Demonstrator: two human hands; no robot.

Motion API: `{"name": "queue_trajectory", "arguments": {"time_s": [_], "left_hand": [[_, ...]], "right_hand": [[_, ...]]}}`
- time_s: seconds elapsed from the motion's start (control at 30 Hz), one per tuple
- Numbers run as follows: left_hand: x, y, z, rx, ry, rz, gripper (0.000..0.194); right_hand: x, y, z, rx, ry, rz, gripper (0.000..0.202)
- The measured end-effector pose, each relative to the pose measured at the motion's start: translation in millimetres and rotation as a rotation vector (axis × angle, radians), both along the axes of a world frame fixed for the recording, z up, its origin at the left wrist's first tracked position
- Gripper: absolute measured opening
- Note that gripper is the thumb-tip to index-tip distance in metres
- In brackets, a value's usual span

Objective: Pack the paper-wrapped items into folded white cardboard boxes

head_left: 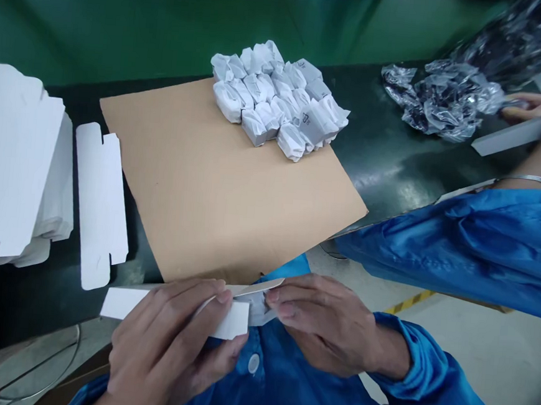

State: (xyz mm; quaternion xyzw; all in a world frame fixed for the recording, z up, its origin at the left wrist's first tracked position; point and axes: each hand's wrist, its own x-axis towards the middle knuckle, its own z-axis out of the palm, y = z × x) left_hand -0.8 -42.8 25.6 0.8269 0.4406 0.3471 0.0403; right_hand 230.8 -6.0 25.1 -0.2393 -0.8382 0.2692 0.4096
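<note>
My left hand (pixel 175 338) is closed around a long white carton (pixel 231 324) in front of my body, its open end facing right. A small pale packet (pixel 258 309) shows at that open end, partly inside the carton; it looks like the wrapped ones on the cardboard. My right hand (pixel 326 322) pinches the packet at the carton's mouth, with the fingertips also against a raised flap (pixel 266 286). Its far side is hidden by the fingers. Beyond both hands, a group of white paper-wrapped packets (pixel 279 97) lies on a brown cardboard sheet (pixel 224 192).
Flattened white cartons (pixel 11 163) are stacked at the left, with a single flat carton (pixel 100 205) beside them. Crumpled clear plastic bags (pixel 442 97) lie at the back right of the dark table (pixel 385 168). A co-worker's blue sleeve (pixel 473 243) and hand (pixel 533 106) occupy the right side.
</note>
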Motion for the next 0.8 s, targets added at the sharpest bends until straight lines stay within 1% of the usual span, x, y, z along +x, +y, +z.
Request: {"name": "queue_trajectory", "arguments": {"time_s": [0.1, 0.2, 0.27, 0.4, 0.5, 0.6, 0.67, 0.7, 0.77, 0.8], "left_hand": [[4, 1, -0.8, 0.031, -0.026, 0.01, 0.015], [7, 5, -1.8, 0.077, -0.055, 0.018, 0.016], [7, 5, -3.1, 0.085, -0.059, 0.014, 0.017], [3, 1, -7.6, 0.095, -0.021, 0.017, 0.018], [-1, -3, -10.5, 0.07, -0.046, 0.023, 0.02], [-1, -3, -11.3, 0.06, -0.06, 0.033, 0.018], [3, 1, -11.2, 0.08, -0.049, 0.037, 0.014], [4, 3, -11.2, 0.098, -0.043, 0.031, 0.013], [8, 8, -11.8, 0.124, -0.038, -0.002, 0.016], [8, 10, -12.6, 0.12, -0.035, -0.025, 0.02]], "right_hand": [[-1, -3, 0.6, 0.058, -0.061, -0.017, 0.021], [-3, -5, -0.6, 0.173, -0.094, -0.065, 0.015], [-3, -4, -2.2, 0.213, -0.092, -0.064, 0.013], [2, 0, -2.7, 0.148, -0.105, -0.045, 0.018], [5, 1, 0.5, 0.147, -0.085, -0.05, 0.024], [2, 3, 5.2, 0.158, -0.113, -0.07, 0.02], [-4, 5, 7.8, 0.216, -0.15, -0.056, 0.013], [-9, 6, 8.6, 0.281, -0.139, -0.041, 0.01], [-18, 9, 8.7, 0.404, -0.091, 0.003, 0.014], [-22, 11, 7.7, 0.407, -0.076, 0.027, 0.017]]}}
